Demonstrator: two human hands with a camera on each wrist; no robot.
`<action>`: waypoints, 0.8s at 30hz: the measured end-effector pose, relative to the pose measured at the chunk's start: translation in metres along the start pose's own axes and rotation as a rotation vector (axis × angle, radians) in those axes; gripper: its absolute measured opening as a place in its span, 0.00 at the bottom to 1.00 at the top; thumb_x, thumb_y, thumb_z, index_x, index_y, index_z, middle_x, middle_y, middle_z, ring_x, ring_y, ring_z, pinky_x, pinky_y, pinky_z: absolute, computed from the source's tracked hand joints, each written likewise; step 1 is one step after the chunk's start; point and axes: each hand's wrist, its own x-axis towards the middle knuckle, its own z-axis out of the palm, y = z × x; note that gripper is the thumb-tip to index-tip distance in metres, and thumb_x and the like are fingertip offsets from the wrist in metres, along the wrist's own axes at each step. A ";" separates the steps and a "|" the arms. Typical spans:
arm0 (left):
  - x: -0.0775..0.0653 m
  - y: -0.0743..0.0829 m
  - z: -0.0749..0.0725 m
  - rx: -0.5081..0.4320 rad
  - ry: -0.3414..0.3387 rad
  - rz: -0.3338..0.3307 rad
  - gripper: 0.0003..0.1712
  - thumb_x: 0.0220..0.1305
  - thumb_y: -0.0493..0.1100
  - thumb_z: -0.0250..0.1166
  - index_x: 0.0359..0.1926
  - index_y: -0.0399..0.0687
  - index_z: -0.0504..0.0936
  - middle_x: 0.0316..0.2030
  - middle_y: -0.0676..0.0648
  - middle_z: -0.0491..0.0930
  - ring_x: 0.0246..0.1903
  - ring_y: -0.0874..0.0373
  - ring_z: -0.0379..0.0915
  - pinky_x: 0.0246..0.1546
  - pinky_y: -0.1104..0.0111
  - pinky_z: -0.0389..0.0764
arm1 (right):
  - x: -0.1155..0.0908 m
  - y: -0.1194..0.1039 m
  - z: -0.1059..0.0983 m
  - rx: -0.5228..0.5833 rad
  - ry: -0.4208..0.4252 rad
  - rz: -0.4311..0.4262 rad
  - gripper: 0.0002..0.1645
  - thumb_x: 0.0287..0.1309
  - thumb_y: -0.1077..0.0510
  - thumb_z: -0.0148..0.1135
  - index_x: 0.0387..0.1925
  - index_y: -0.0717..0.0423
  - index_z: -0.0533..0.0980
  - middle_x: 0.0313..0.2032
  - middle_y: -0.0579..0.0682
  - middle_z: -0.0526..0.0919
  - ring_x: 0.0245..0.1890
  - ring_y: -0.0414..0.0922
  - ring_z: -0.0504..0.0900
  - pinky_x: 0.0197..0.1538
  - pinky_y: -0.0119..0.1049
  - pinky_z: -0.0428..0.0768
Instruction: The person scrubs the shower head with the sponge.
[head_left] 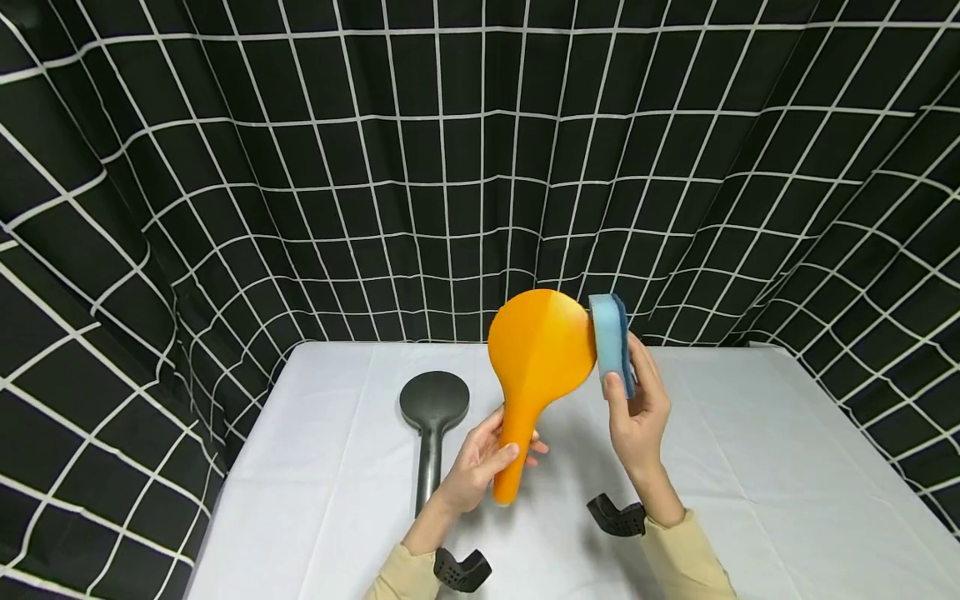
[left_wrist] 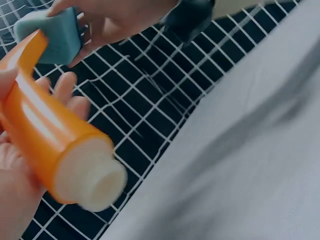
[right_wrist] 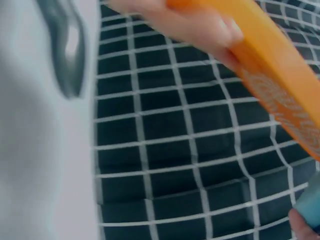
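My left hand (head_left: 477, 462) grips the handle of an orange handheld shower head (head_left: 542, 346), thumb across the front. Its round head points up, with the smooth back toward the head camera. In the left wrist view, the handle ends in a whitish hollow connector (left_wrist: 100, 184). Pale markings show on the head's other face in the right wrist view. A light blue sponge (head_left: 606, 333) with a dark blue layer is pinched between the thumb and fingers of my right hand (head_left: 642, 412). The sponge stands upright, right at the right edge of the orange head.
A dark grey shower head (head_left: 435, 400) lies on the white-covered table (head_left: 330, 467), left of my left hand, its handle end hidden behind my arm. Black curtains (head_left: 465, 150) with a white grid surround the table. Each wrist wears a black mount (head_left: 617, 515).
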 end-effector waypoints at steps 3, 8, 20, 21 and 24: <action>-0.001 0.000 -0.005 0.083 0.038 0.011 0.27 0.65 0.24 0.42 0.66 0.31 0.53 0.45 0.42 0.70 0.39 0.46 0.75 0.41 0.54 0.78 | -0.006 -0.005 0.001 0.003 -0.017 -0.041 0.24 0.56 0.72 0.53 0.56 0.78 0.66 0.58 0.66 0.69 0.54 0.47 0.71 0.49 0.27 0.74; -0.003 0.002 -0.014 0.160 -0.014 -0.009 0.29 0.64 0.23 0.44 0.66 0.31 0.54 0.44 0.41 0.71 0.32 0.41 0.70 0.39 0.66 0.77 | 0.012 -0.003 -0.005 -0.070 -0.032 -0.028 0.23 0.58 0.72 0.52 0.57 0.74 0.67 0.57 0.61 0.71 0.53 0.44 0.72 0.51 0.26 0.72; 0.000 0.003 -0.003 0.295 0.167 0.179 0.24 0.64 0.24 0.45 0.62 0.29 0.61 0.35 0.30 0.72 0.21 0.46 0.69 0.26 0.62 0.77 | 0.015 -0.005 0.002 -0.073 -0.052 0.092 0.24 0.59 0.72 0.51 0.59 0.69 0.65 0.55 0.54 0.71 0.50 0.44 0.71 0.50 0.27 0.72; 0.001 0.004 -0.003 0.319 0.195 0.194 0.24 0.64 0.23 0.46 0.62 0.29 0.61 0.35 0.31 0.73 0.21 0.46 0.69 0.25 0.62 0.77 | 0.007 -0.005 0.003 -0.062 -0.050 0.090 0.24 0.59 0.73 0.51 0.58 0.71 0.64 0.55 0.53 0.70 0.49 0.44 0.71 0.50 0.27 0.72; 0.002 0.006 -0.001 0.378 0.251 0.235 0.24 0.61 0.19 0.47 0.59 0.26 0.63 0.31 0.32 0.73 0.19 0.46 0.68 0.23 0.63 0.77 | -0.011 -0.003 0.005 -0.006 -0.057 0.106 0.25 0.58 0.75 0.49 0.58 0.74 0.61 0.55 0.50 0.67 0.50 0.44 0.71 0.52 0.28 0.71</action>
